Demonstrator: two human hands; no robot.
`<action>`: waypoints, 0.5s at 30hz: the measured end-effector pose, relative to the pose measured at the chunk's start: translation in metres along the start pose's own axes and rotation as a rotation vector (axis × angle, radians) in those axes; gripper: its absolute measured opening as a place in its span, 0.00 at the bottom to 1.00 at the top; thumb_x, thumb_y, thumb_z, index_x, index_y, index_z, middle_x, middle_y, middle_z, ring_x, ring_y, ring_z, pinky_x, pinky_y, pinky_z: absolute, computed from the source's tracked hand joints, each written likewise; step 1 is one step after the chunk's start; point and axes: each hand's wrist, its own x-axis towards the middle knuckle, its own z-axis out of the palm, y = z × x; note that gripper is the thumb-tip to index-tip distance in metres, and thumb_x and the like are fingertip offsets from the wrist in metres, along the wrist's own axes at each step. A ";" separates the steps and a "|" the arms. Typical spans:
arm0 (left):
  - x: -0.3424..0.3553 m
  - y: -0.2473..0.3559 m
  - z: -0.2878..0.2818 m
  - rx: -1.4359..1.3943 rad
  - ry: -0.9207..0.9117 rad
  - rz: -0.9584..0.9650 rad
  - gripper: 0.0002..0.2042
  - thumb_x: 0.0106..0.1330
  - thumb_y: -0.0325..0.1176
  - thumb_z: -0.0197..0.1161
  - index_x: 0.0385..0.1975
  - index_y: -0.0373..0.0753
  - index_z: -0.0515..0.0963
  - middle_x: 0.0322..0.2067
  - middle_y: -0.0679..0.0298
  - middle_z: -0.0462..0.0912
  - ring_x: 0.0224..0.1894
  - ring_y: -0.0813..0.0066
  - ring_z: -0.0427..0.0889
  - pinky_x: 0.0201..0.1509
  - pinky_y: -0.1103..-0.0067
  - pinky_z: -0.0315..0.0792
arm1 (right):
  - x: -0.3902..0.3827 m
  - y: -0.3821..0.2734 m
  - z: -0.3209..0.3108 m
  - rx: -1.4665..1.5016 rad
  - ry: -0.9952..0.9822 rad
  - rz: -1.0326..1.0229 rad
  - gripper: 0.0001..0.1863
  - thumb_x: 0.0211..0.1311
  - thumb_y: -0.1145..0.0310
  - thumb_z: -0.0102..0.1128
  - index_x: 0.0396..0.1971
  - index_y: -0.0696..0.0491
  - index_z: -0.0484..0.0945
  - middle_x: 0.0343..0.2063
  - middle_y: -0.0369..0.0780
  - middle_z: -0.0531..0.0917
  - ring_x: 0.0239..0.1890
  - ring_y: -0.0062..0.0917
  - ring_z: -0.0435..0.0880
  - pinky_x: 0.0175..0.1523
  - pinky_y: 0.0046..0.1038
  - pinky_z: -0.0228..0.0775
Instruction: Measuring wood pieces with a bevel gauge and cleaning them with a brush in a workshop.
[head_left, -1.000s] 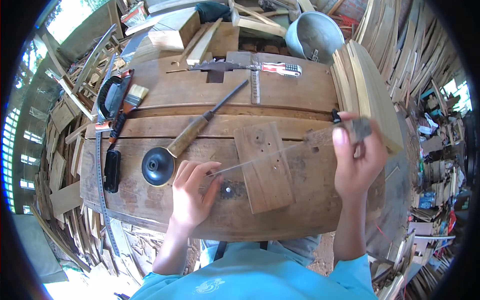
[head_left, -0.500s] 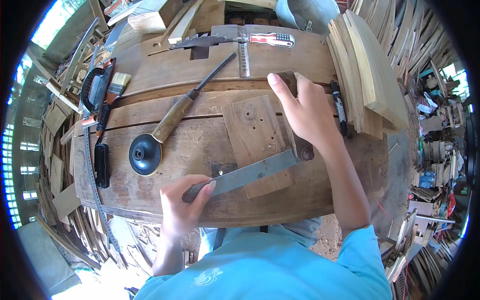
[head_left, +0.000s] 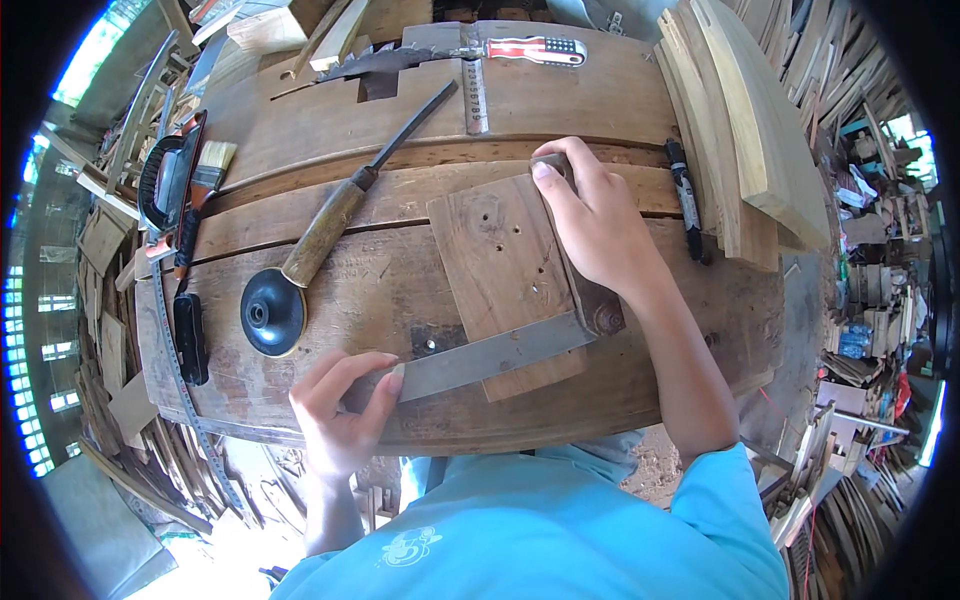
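A try square with a dark wooden stock (head_left: 605,310) and a steel blade (head_left: 480,355) lies across a small wooden board (head_left: 490,240) that has several holes. My right hand (head_left: 595,225) is closed on the upper part of the stock, along the board's right side. My left hand (head_left: 340,400) pinches the far left end of the blade, which crosses the board's lower part. Left of the board lies a chisel with a wooden handle (head_left: 325,225), its end at a round black disc (head_left: 270,310). A black marker (head_left: 685,200) lies right of my right hand.
The workbench (head_left: 240,400) holds a hand plane (head_left: 170,185), paintbrush (head_left: 210,165), measuring tape (head_left: 190,420), saw blade (head_left: 370,62), screwdriver (head_left: 530,50) and short steel ruler (head_left: 475,100). Curved planks (head_left: 750,130) are stacked at right. A metal bucket (head_left: 590,15) stands behind; wood piles surround the bench.
The square has turned from edge-on and raised to flat across the board. My right hand has moved left from the planks onto the board's right side; my left hand has shifted left with the blade.
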 end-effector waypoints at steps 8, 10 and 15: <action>0.001 -0.004 0.004 0.021 0.048 -0.023 0.07 0.55 0.24 0.75 0.33 0.34 0.87 0.25 0.60 0.83 0.24 0.73 0.81 0.28 0.79 0.70 | 0.001 0.009 0.004 0.070 0.035 -0.025 0.20 0.76 0.58 0.49 0.54 0.59 0.75 0.25 0.49 0.84 0.36 0.44 0.87 0.48 0.43 0.74; 0.002 -0.004 0.003 0.028 0.050 -0.018 0.07 0.55 0.25 0.75 0.33 0.34 0.87 0.25 0.60 0.83 0.24 0.72 0.81 0.28 0.79 0.71 | 0.002 0.008 0.003 0.067 0.035 -0.034 0.21 0.76 0.58 0.49 0.54 0.60 0.75 0.24 0.48 0.84 0.36 0.42 0.87 0.47 0.42 0.74; 0.000 -0.001 0.001 0.034 0.083 -0.026 0.07 0.55 0.26 0.75 0.33 0.34 0.86 0.26 0.59 0.84 0.25 0.70 0.82 0.29 0.78 0.71 | 0.002 0.014 0.005 0.099 0.066 -0.090 0.20 0.75 0.58 0.51 0.54 0.59 0.76 0.26 0.52 0.83 0.38 0.46 0.87 0.48 0.43 0.74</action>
